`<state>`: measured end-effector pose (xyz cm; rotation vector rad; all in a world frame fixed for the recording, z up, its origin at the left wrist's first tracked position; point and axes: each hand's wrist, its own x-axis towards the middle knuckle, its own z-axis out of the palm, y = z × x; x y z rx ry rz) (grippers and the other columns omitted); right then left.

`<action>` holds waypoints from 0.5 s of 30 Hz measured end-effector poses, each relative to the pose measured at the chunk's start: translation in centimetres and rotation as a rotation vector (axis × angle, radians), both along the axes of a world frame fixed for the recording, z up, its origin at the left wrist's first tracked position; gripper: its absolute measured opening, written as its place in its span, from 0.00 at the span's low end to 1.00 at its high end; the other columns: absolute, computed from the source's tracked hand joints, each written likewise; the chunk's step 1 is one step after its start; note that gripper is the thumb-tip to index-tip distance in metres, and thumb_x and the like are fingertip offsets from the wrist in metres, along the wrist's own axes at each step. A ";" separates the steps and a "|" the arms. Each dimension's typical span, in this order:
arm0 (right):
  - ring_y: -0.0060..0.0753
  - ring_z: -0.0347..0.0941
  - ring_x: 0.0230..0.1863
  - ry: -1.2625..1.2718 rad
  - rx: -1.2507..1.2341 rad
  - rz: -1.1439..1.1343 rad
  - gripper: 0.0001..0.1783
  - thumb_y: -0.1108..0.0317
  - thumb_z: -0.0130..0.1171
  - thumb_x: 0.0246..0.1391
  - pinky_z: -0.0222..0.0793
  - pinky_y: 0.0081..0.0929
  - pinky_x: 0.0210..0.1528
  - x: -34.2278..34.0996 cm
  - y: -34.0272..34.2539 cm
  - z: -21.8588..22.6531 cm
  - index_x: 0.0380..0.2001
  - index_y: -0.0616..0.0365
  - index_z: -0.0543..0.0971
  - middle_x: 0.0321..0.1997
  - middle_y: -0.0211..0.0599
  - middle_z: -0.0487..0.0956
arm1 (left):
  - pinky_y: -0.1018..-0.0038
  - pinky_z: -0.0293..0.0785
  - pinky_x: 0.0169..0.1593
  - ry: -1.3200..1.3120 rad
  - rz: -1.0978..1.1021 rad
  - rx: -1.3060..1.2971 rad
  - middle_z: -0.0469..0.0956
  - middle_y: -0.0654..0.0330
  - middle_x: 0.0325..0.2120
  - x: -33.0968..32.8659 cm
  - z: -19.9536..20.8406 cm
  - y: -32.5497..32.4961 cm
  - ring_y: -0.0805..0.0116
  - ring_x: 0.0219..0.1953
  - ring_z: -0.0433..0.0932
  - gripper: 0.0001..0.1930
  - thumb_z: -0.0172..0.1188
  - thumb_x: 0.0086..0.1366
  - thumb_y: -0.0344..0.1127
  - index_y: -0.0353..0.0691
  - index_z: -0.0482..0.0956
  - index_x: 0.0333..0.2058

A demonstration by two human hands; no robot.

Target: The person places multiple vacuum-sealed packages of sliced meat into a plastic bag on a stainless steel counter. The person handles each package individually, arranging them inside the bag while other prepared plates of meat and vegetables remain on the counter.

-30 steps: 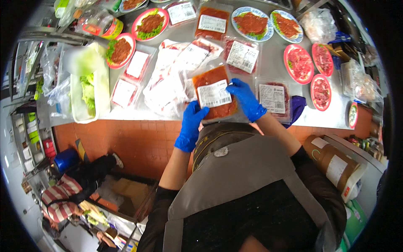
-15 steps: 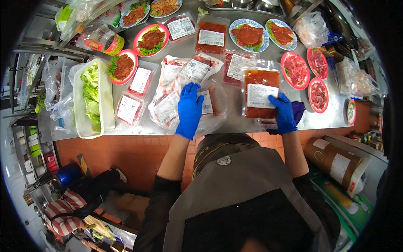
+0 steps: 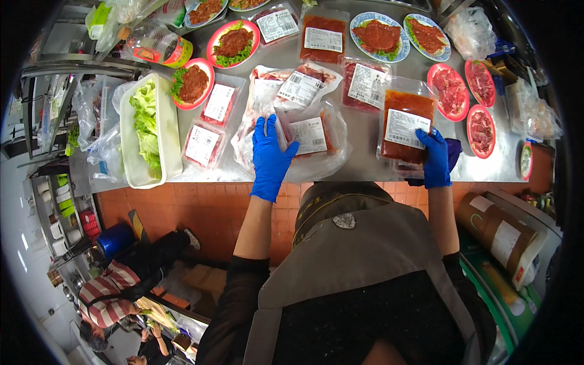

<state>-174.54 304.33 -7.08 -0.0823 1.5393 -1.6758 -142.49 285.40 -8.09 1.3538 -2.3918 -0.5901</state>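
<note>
My right hand (image 3: 434, 159), in a blue glove, grips the right edge of a clear sealed pack of red-brown sauced meat (image 3: 398, 146) with a white label. The pack is over the table's near edge, above another clear pack. In a matching glove, my left hand (image 3: 271, 157) rests with fingers stretched and thumb apart on a large clear bag (image 3: 340, 146) of labelled meat packs. Inside the bag, a labelled pack (image 3: 319, 125) lies just right of that hand. Behind the held pack is a flat pack of red meat (image 3: 353, 100).
Plates of meat line the steel table (image 3: 213, 173), including a blue-rimmed plate (image 3: 398, 55) and a red plate (image 3: 450, 112). Left are a white tub (image 3: 173, 152) of lettuce (image 3: 146, 125) and a bottle (image 3: 161, 45). Another person (image 3: 115, 289) stands across the aisle.
The whole view has shifted a little. My left hand has slid left over the bag, its fingers straighter, showing more of the pack beside it. My right hand has carried its pack slightly right.
</note>
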 end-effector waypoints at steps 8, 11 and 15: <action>0.26 0.74 0.34 0.170 0.042 0.125 0.13 0.77 0.53 0.47 0.70 0.22 0.37 2.0 -3.3 0.6 0.39 0.64 0.74 0.35 0.37 0.77 | 0.65 0.60 0.53 -0.053 0.052 -0.023 0.61 0.47 0.50 0.6 1.3 1.6 0.50 0.51 0.62 0.34 0.59 0.45 0.32 0.41 0.60 0.54; 0.26 0.72 0.38 0.247 0.059 0.196 0.17 0.77 0.53 0.46 0.67 0.20 0.42 3.1 -5.1 -0.4 0.43 0.66 0.71 0.38 0.36 0.76 | 0.68 0.63 0.51 -0.024 0.104 -0.097 0.67 0.51 0.45 1.0 1.8 1.8 0.55 0.49 0.65 0.28 0.53 0.47 0.24 0.40 0.66 0.51; 0.36 0.70 0.45 0.984 0.106 0.251 0.21 0.74 0.53 0.49 0.64 0.25 0.47 5.5 -7.0 -0.1 0.48 0.64 0.67 0.46 0.44 0.72 | 0.72 0.63 0.51 0.216 0.189 -0.004 0.69 0.54 0.41 2.4 3.6 1.4 0.61 0.45 0.67 0.26 0.47 0.47 0.17 0.39 0.70 0.48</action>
